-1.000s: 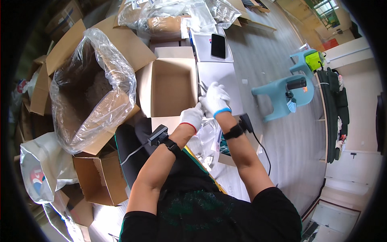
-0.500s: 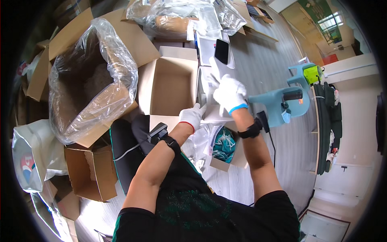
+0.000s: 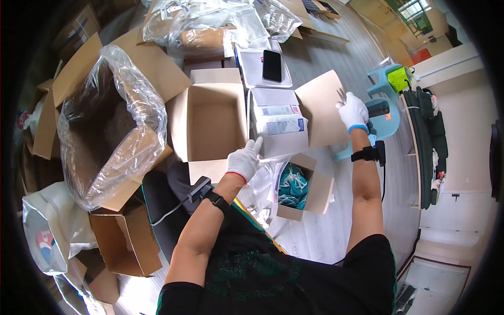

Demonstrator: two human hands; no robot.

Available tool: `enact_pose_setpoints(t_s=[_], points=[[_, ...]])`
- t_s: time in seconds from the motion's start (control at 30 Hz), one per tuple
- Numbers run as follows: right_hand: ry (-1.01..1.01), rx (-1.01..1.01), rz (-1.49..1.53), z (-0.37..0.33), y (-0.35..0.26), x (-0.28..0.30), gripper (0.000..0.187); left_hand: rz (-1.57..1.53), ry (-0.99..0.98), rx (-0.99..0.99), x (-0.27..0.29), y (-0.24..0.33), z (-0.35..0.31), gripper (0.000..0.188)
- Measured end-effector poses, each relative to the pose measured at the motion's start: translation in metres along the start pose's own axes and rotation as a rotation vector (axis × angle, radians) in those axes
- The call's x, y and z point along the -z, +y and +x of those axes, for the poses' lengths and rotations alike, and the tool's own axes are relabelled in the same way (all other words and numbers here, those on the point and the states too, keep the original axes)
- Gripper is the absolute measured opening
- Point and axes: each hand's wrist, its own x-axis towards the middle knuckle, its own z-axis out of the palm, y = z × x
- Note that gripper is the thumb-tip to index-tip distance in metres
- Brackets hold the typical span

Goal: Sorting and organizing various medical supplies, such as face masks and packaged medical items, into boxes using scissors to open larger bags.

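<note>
My left hand [image 3: 244,159], in a white glove with a red cuff, rests with its fingers stretched out at the near corner where two cardboard boxes meet. On its left stands an open carton [image 3: 215,123] with a bare bottom. On its right, a white-sided box [image 3: 283,146] holds several white-and-blue plastic packets [image 3: 278,122]. My right hand [image 3: 353,112], gloved in white with a blue cuff, is at the outer edge of that box's wide brown flap [image 3: 321,107], which is folded out to the right; its fingers appear closed on the edge.
A phone [image 3: 272,66] lies on a white tray beyond the boxes. A large plastic-lined carton [image 3: 149,113] stands left. A small box of teal cloth items [image 3: 293,186] is near my knees. A light-blue stool [image 3: 386,123] stands right, beside dark cushions [image 3: 425,152].
My right hand has moved right, and the box's flap now stands folded out, showing the packets inside. My left hand has stayed near the same box corner. The view has shifted slightly.
</note>
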Motion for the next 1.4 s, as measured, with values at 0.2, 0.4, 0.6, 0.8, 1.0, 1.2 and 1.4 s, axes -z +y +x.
enact_pose_setpoints(t_s=[0.2, 0.4, 0.6, 0.8, 1.0, 1.2, 1.4], points=[[-0.533, 0.240, 1.235, 0.010, 0.023, -0.002, 0.033, -0.054, 0.033, 0.080, 0.005, -0.006, -0.005, 0.088], [-0.634, 0.198, 1.435, -0.019, -0.006, -0.044, 0.036, -0.045, 0.028, 0.082, 0.008, -0.001, -0.004, 0.090], [-0.402, -0.003, 1.454, -0.008, 0.059, -0.150, 0.034, -0.124, 0.024, 0.064, 0.015, 0.003, 0.000, 0.086], [-0.492, -0.167, 1.305, -0.002, 0.094, -0.269, 0.029, -0.123, 0.060, 0.001, 0.010, 0.024, 0.013, 0.078], [-0.304, -0.150, 0.790, -0.063, -0.001, -0.302, 0.036, -0.035, 0.063, 0.109, 0.010, -0.006, -0.006, 0.068], [-0.026, -0.292, 0.593, -0.037, 0.014, -0.214, 0.029, -0.134, 0.056, 0.104, 0.012, -0.006, 0.000, 0.049], [0.482, 0.315, 0.414, -0.053, 0.026, -0.116, 0.018, -0.266, 0.158, 0.071, 0.003, -0.005, 0.015, 0.047]])
